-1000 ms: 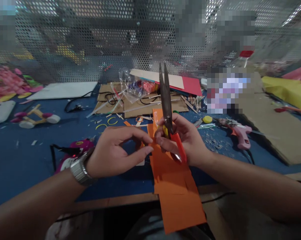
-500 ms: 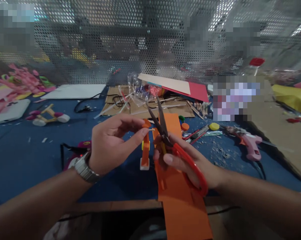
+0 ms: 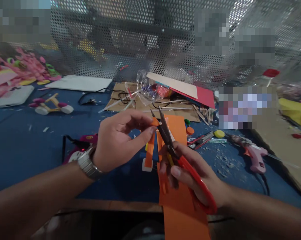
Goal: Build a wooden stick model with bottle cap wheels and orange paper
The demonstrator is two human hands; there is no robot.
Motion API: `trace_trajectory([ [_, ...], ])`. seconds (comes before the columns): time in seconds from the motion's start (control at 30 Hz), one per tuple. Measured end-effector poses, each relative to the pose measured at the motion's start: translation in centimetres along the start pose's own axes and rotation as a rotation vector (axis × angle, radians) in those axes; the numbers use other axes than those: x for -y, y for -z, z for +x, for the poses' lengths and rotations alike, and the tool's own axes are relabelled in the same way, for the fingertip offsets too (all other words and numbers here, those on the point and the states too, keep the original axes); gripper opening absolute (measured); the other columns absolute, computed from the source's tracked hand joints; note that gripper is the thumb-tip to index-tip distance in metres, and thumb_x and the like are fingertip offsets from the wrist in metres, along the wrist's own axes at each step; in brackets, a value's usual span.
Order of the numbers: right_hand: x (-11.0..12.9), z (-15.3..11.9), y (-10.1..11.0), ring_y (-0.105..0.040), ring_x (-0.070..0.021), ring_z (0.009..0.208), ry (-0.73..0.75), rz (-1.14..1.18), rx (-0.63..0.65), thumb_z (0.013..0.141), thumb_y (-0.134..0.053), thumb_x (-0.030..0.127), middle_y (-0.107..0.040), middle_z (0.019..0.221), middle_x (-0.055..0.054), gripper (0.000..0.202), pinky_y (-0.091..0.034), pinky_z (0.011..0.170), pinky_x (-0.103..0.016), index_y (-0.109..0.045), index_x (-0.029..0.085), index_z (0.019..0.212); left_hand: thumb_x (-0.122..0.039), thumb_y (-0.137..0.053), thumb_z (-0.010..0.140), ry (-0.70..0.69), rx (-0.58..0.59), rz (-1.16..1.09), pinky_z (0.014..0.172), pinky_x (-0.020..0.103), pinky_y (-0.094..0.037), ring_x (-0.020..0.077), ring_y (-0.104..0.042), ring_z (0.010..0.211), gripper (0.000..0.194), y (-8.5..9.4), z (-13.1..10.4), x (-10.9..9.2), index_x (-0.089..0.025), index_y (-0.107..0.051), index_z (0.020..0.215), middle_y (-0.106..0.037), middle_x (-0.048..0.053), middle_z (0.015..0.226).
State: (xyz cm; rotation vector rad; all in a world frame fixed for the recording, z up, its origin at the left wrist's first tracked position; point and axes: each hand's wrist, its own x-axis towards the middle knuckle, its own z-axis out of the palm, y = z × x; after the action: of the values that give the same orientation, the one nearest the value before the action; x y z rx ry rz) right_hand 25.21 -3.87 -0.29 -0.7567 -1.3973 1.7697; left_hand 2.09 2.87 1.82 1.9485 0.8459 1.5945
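Note:
My right hand (image 3: 197, 176) grips a pair of scissors (image 3: 181, 160) by their red handles, and the dark blades point up and away, slightly apart. Thumb and fingertips of my left hand (image 3: 125, 141) are closed on a narrow orange paper strip (image 3: 149, 151), right beside the blades. Below that strip sits a small white block-like piece (image 3: 147, 165). Under the scissors and my right hand lies a long orange sheet (image 3: 182, 213), which runs over the table's front edge. Something small and yellow (image 3: 170, 159) shows beside my right fingers; its kind is unclear.
A pink glue gun (image 3: 256, 156) lies at the right, near a utility knife (image 3: 202, 140) and a yellow cap (image 3: 219, 134). Cardboard (image 3: 285, 150) stretches along the right side. At left are a small wheeled stick frame (image 3: 51, 105) and a white phone (image 3: 14, 96). Perforated metal (image 3: 130, 43) stands behind.
The view has shifted, so most things sit slightly right. The scissor blades are now closer to my left fingertips, overlapping the orange piece there.

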Motion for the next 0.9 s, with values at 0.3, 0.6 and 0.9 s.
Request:
trace_trajectory([
  [0.3, -0.02, -0.11, -0.36, -0.064, -0.0101, 0.073, 0.023, -0.093, -0.06, 0.108, -0.079, 0.051, -0.066, 0.095, 0.001, 0.034, -0.051, 0.064, -0.023, -0.065, 0.024, 0.123, -0.007, -0.086, 0.091, -0.047, 0.016, 0.004, 0.073, 0.024, -0.071, 0.0129, -0.081, 0.076, 0.018, 0.06, -0.1, 0.43, -0.02, -0.08, 0.102, -0.085, 0.0, 0.091],
  [0.6, -0.09, 0.02, -0.69, -0.06, -0.0085, 0.066, -0.053, -0.055, -0.112, 0.105, -0.083, 0.053, -0.062, 0.088, 0.003, 0.038, -0.053, 0.059, -0.019, -0.066, 0.025, 0.124, -0.009, -0.085, 0.092, -0.064, 0.04, 0.05, 0.075, 0.024, -0.069, 0.0118, -0.08, 0.08, 0.019, 0.2, -0.29, 0.76, -0.021, -0.08, 0.105, -0.085, -0.001, 0.095],
  [0.9, -0.09, -0.01, -0.56, -0.06, -0.0058, 0.06, -0.06, -0.065, -0.151, 0.103, -0.085, 0.056, -0.065, 0.09, 0.003, 0.041, -0.055, 0.054, -0.016, -0.067, 0.025, 0.123, -0.007, -0.084, 0.092, -0.048, 0.04, 0.024, 0.077, 0.023, -0.069, 0.0108, -0.079, 0.08, 0.02, 0.13, -0.35, 0.58, -0.022, -0.079, 0.105, -0.085, -0.002, 0.096],
])
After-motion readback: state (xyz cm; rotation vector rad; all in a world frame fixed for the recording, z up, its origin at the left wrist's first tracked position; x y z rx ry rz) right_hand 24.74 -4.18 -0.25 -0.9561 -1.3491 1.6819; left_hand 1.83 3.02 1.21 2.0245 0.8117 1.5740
